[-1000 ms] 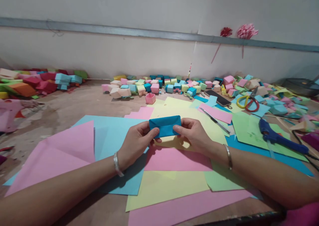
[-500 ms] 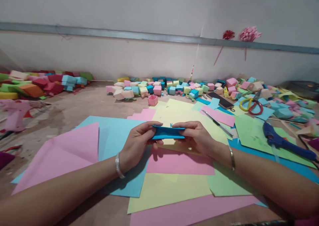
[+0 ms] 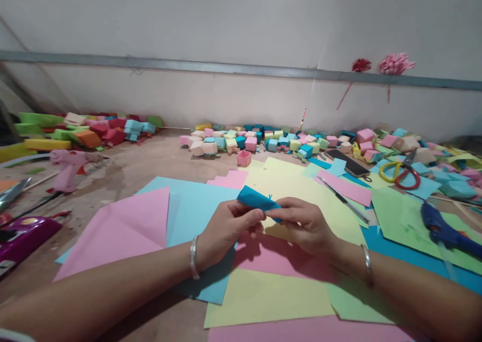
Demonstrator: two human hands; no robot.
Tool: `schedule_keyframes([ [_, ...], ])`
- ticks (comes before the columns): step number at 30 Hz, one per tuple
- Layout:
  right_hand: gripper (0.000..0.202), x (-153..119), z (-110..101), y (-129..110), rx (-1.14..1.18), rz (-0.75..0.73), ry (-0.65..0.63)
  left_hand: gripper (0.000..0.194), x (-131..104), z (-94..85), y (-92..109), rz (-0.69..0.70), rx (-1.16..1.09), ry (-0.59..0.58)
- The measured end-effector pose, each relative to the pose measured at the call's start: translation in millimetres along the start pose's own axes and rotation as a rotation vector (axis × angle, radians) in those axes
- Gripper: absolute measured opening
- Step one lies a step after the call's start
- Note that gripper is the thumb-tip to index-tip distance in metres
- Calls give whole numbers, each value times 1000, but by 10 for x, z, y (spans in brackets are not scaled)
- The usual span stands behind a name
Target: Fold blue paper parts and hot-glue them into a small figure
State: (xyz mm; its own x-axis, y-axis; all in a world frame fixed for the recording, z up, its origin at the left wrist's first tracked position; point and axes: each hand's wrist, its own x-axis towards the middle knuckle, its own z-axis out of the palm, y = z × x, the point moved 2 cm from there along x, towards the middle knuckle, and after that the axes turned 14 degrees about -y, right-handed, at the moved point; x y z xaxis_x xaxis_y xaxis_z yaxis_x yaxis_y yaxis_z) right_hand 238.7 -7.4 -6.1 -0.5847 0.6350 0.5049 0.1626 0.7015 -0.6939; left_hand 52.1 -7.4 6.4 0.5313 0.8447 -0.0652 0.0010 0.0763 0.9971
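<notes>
A small folded piece of blue paper [image 3: 253,197] is held between both hands above the spread sheets. My left hand [image 3: 232,227] is closed on its lower left side, with the thumb pressed along the near edge. My right hand [image 3: 304,222] pinches its right end, the fingers reaching toward my left thumb. The paper slants, its upper left corner raised. Beneath the hands lie a yellow sheet [image 3: 286,176], a pink sheet [image 3: 278,256] and a light blue sheet [image 3: 188,201].
Small folded paper boxes [image 3: 251,143] line the wall at the back. To the right are scissors [image 3: 406,174], a cutter pen [image 3: 344,200], a phone [image 3: 348,163] and a blue glue gun [image 3: 440,226]. At left sit a pink glue gun [image 3: 67,171] and a purple device [image 3: 28,244].
The blue paper has turned from level to slanted, its left end now higher. My right fingers have moved in toward my left thumb. The whole view has shifted slightly left.
</notes>
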Motion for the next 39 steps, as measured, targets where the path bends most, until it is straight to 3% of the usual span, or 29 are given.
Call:
schedule_keyframes([
  [3, 30, 6, 66, -30, -242, -81, -89, 25, 7, -35, 23, 39, 191, 119],
  [6, 27, 25, 75, -68, -348, -115, -98, 16, 19, -89, 66, 233, 514, 189],
  [9, 23, 20, 5, -154, -366, -138, 6, 17, -12, -97, 88, 470, 917, 174],
  [11, 26, 1, -53, -246, -374, -174, 104, 20, -54, -67, 78, 558, 1124, 113],
  [14, 33, -30, -84, -381, -436, -245, 164, 22, -116, -2, 66, 580, 1324, 67],
  [18, 32, -38, -36, -439, -489, -252, 132, 21, -161, 76, 104, 574, 1488, 96],
  [23, 15, -12, -17, -367, -304, -164, 139, 16, -176, 83, 107, 619, 1319, 2],
  [29, 12, 0, -31, -187, 81, 39, 108, 27, -151, -14, -49, 493, 1129, -147],
  [33, 16, 16, -86, -205, -40, -42, 131, 44, -140, -15, -71, 495, 1107, -175],
  [39, 23, 32, -122, -291, -242, -103, 177, 45, -143, 23, -9, 457, 962, -99],
])
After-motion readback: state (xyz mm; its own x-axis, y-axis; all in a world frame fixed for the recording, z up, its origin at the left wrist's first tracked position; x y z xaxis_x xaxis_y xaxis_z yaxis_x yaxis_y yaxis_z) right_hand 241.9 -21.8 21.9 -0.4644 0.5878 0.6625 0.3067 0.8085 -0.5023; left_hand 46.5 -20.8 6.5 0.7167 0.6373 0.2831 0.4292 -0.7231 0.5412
